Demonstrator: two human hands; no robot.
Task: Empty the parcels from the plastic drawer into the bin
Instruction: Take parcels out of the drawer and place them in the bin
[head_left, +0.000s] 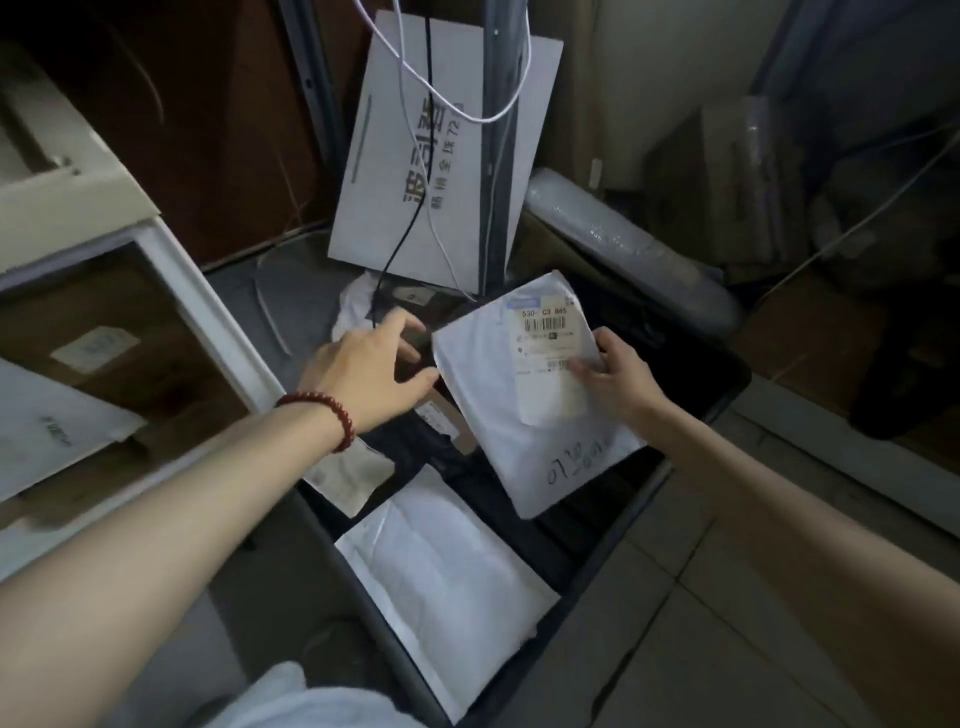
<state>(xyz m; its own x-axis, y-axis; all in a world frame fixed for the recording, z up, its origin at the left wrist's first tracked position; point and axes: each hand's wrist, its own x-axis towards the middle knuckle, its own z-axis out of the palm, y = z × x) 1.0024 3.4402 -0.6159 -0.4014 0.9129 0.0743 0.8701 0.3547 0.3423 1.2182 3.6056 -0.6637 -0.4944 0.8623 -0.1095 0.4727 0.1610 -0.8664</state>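
Above the black bin (727, 374), the right hand (618, 379) pinches a white parcel (509, 410) at its label; just beside it, the left hand (363, 374) hovers, fingers spread apart.

I log a dim room: pale tiled floor (727, 597) at right, white printed cardboard box (447, 156) leaning upright at back, clear bubble-wrap roll (623, 244) beside it, brown panel wall (208, 130) behind.

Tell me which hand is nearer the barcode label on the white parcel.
Right. The right hand grips the white parcel, thumb on the barcode label; the left hand is open at the parcel's opposite edge.
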